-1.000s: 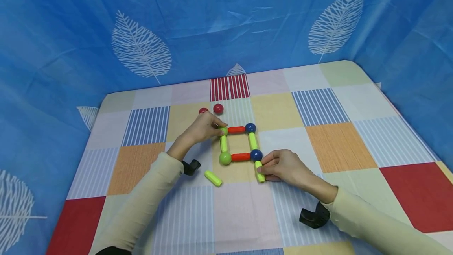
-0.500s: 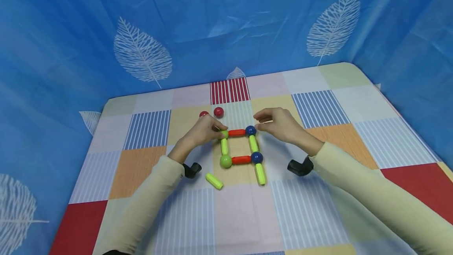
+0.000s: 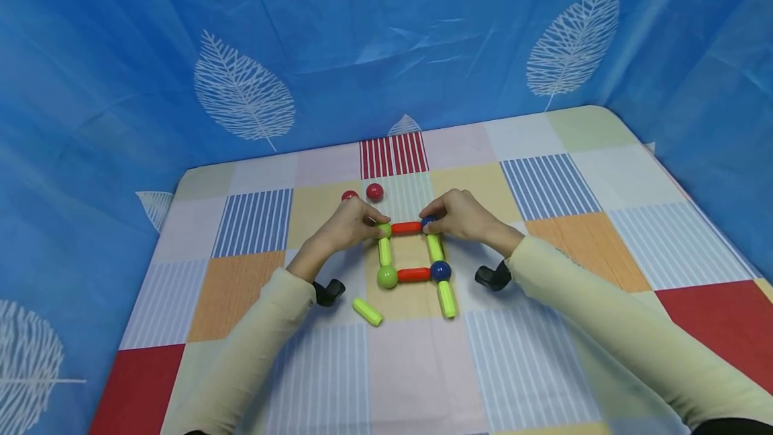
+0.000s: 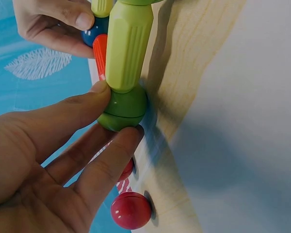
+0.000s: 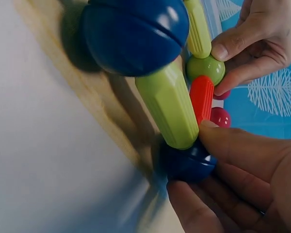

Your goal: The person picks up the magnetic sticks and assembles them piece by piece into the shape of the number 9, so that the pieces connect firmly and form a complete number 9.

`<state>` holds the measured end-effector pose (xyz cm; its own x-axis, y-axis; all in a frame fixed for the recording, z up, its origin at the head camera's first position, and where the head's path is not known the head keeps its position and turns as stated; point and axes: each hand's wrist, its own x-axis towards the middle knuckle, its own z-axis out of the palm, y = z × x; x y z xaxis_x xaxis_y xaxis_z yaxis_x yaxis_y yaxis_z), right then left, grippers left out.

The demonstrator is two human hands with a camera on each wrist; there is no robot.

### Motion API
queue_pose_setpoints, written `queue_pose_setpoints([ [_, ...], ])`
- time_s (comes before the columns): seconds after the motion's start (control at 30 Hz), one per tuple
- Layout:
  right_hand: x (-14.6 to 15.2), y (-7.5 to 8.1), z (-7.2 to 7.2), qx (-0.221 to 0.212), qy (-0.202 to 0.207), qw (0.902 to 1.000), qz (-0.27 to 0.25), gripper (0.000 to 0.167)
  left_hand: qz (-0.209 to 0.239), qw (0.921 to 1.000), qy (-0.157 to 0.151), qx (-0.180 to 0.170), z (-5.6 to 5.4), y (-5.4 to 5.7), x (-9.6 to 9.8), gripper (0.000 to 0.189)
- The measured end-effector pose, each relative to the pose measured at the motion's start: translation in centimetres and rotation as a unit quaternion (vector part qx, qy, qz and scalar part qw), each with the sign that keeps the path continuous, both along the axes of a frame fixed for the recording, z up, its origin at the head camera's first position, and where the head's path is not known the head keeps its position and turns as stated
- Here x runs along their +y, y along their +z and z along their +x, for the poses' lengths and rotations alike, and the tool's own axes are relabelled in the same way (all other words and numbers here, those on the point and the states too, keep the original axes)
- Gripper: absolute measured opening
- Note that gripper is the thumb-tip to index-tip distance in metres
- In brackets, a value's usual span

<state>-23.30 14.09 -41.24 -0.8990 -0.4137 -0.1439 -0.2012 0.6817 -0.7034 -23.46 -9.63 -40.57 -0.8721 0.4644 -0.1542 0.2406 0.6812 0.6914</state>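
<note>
A square of ball-and-rod magnetic toy pieces lies on the patchwork cloth. My left hand (image 3: 347, 223) pinches its far left green ball (image 4: 123, 109) between thumb and fingers. On the far right corner, my right hand (image 3: 465, 215) pinches a blue ball (image 5: 186, 162). A red rod (image 3: 406, 227) spans these two balls. The near corners are another green ball (image 3: 387, 277) and another blue ball (image 3: 441, 270), joined by a red rod (image 3: 414, 275). Yellow-green rods (image 3: 384, 252) form the sides. One more yellow-green rod (image 3: 447, 299) extends toward me from the near blue ball.
Two red balls (image 3: 374, 192) sit just beyond the square, one partly behind my left hand. A loose yellow-green rod (image 3: 367, 311) lies nearer me, left of the square. Blue leaf-print curtain (image 3: 374, 39) hangs around the table's back and sides.
My right hand has let go of the protruding near rod, moved away from me to the far right corner, and taken hold of the blue ball there. My left hand stays on its green ball.
</note>
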Motion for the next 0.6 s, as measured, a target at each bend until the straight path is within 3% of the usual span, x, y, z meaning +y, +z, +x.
queue_pose_setpoints([
  [0.27, 0.04, 0.13, -0.04, -0.006, -0.002, 1.0000, -0.007, 0.029, 0.001, 1.0000, -0.001, 0.002, 0.08, 0.06, -0.15, 0.028],
  [0.6, -0.14, 0.37, -0.12, -0.003, -0.007, 0.9999, 0.008, 0.028, -0.009, 0.9976, -0.045, 0.052, 0.27, 0.07, -0.69, 0.029],
])
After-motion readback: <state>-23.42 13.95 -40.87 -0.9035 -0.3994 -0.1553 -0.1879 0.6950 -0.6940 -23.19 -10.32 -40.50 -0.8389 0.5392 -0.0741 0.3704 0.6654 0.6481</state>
